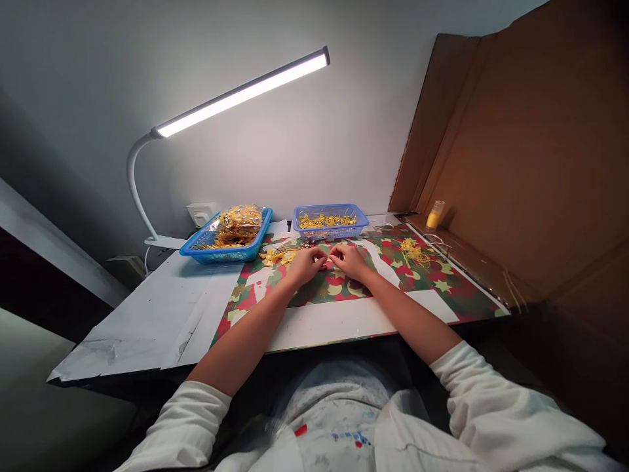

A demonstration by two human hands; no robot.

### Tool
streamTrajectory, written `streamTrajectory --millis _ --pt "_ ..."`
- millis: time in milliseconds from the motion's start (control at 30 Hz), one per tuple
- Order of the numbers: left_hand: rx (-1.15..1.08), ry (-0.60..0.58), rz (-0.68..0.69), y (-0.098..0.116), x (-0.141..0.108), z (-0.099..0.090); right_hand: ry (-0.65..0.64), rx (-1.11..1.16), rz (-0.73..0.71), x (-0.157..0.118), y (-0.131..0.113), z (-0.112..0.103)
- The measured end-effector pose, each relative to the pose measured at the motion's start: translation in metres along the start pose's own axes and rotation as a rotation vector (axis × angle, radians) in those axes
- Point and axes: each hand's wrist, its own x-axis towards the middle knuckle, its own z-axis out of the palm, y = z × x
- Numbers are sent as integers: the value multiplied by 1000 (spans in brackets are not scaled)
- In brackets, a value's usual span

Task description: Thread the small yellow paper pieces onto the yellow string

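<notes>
Over the middle of the patterned sheet (324, 288), my left hand (307, 264) and my right hand (348, 261) are close together with fingertips pinched. Whatever sits between the fingers is too small to make out. Just beyond and left of my left hand lies a small group of yellow pieces (278, 256) with thin stems. A blue-purple basket (330, 231) behind my hands holds more yellow, curly, stringy pieces (324, 220). Off to the right of my right hand is a loose heap of yellow strands (415, 252).
A blue basket (226, 254) at the back left holds golden pieces and a clear plastic bag (240, 216). A lit desk lamp (240, 93) arches above. A small yellow-filled bottle (435, 215) stands at right, beside a tall cardboard panel (531, 131).
</notes>
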Motion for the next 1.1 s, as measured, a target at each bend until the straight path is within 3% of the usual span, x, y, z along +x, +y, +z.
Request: streamTrajectory --millis 233,400,600,933,1100 --pt "-349 -79 -147 -9 5 6 -7 -7 10 -1 1 1" --pt "-538 -94 -226 -4 5 3 94 -26 -28 -1 -1 -2" --pt "-524 -38 -266 1 3 -2 88 -44 -131 -2 -5 -4" --pt "-442 27 -286 2 3 -3 158 -78 -145 -1 -5 -5" --pt "-463 19 -301 3 4 -4 128 -79 -150 -3 -7 -4"
